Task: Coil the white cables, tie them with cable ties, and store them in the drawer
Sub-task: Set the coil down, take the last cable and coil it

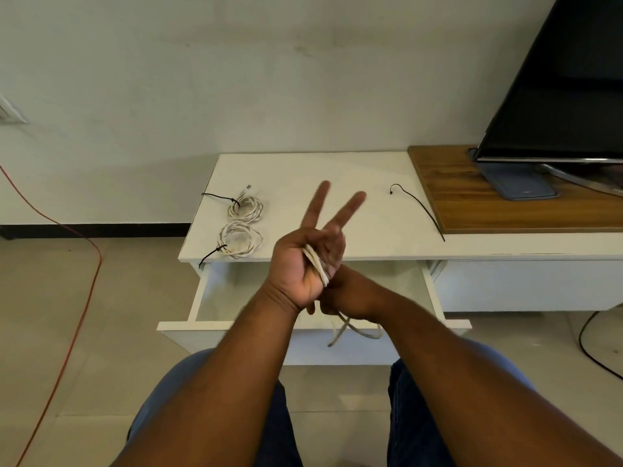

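Holding the white cable wound across its palm, your left hand stands up with two fingers straight; your right hand, touching it from behind, grips the tail over the open drawer. Two tied coils lie by the cabinet top's left edge, a loose cable tie well apart.
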